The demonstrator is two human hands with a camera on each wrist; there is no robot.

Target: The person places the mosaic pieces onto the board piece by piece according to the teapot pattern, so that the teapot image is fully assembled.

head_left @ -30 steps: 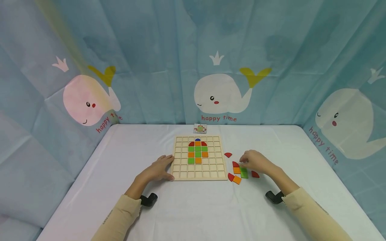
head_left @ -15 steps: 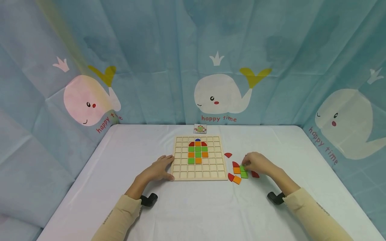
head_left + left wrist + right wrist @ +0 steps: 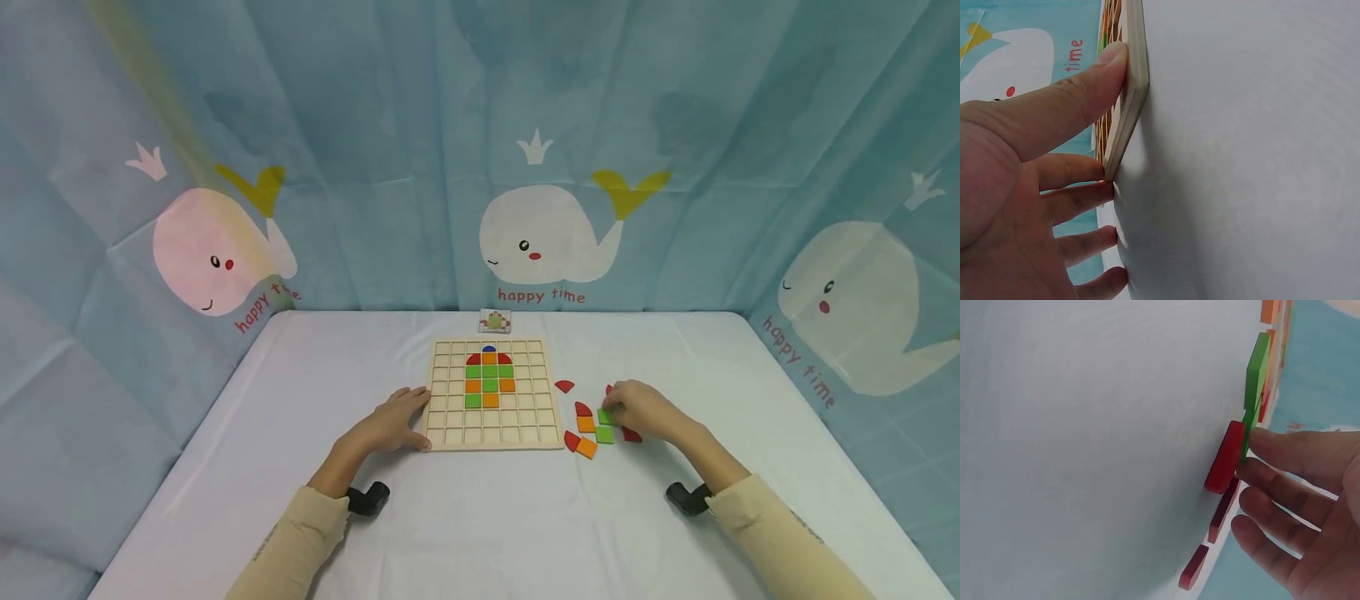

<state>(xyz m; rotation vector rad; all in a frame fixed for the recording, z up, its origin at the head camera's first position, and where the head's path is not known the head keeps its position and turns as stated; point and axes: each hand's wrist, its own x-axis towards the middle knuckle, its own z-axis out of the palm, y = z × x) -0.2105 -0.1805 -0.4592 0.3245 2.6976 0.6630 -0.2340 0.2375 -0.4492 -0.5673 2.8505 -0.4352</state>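
My left hand (image 3: 392, 421) rests at the left edge of a wooden grid board (image 3: 450, 436). In the left wrist view its thumb (image 3: 1079, 97) lies against the board's edge, and straight, spread fingers touch the side and the cloth. Red, green, orange and blue tiles fill part of the grid. My right hand (image 3: 643, 408) is at the loose tiles right of the board, pinching a green square tile (image 3: 604, 416) between thumb and fingertips. Another green square (image 3: 604, 435) lies just nearer. In the right wrist view a red tile (image 3: 1225, 456) partly hides the pinched one.
Orange squares (image 3: 587, 448) and red quarter-round tiles (image 3: 565, 387) lie between the board and my right hand. A small picture card (image 3: 495, 321) lies behind the board on the white cloth (image 3: 480, 525). A whale-print curtain (image 3: 375, 250) rises behind the table.
The right hand has come down onto the green tile and shifted it slightly away from the other green square. A red tile shows beyond the fingers. The left hand stays in place.
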